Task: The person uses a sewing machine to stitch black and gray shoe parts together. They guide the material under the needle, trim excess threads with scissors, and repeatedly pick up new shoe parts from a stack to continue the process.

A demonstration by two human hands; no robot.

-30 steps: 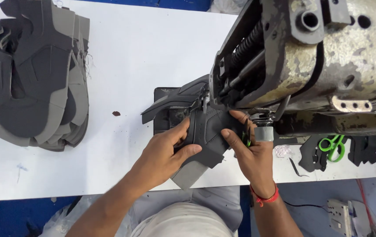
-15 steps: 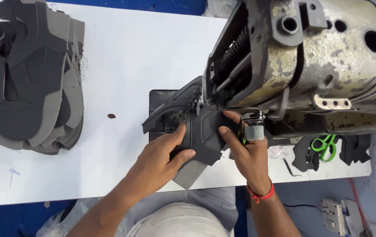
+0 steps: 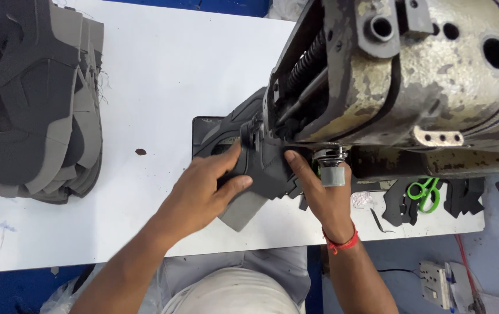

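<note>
A dark grey shoe-upper piece (image 3: pixel 264 174) lies under the needle end of a worn, paint-chipped industrial sewing machine (image 3: pixel 412 81). My left hand (image 3: pixel 206 189) grips the piece from the left, thumb on top and fingers curled around its edge. My right hand (image 3: pixel 319 192), with a red band at the wrist, presses the piece's right side next to the machine's small metal cylinder (image 3: pixel 333 173). A lighter grey flap of the piece (image 3: pixel 239 210) sticks out below my left hand. The needle itself is hidden by the machine head.
A stack of grey and dark shoe-upper pieces (image 3: pixel 28 104) lies at the white table's (image 3: pixel 162 75) left end. Green-handled scissors (image 3: pixel 423 191) and dark offcuts (image 3: pixel 459 195) rest under the machine arm at right. A small power box (image 3: pixel 435 284) sits on the floor.
The view has shifted right and closer to the machine. Both hands stay on the grey piece, which has turned slightly under the machine head.
</note>
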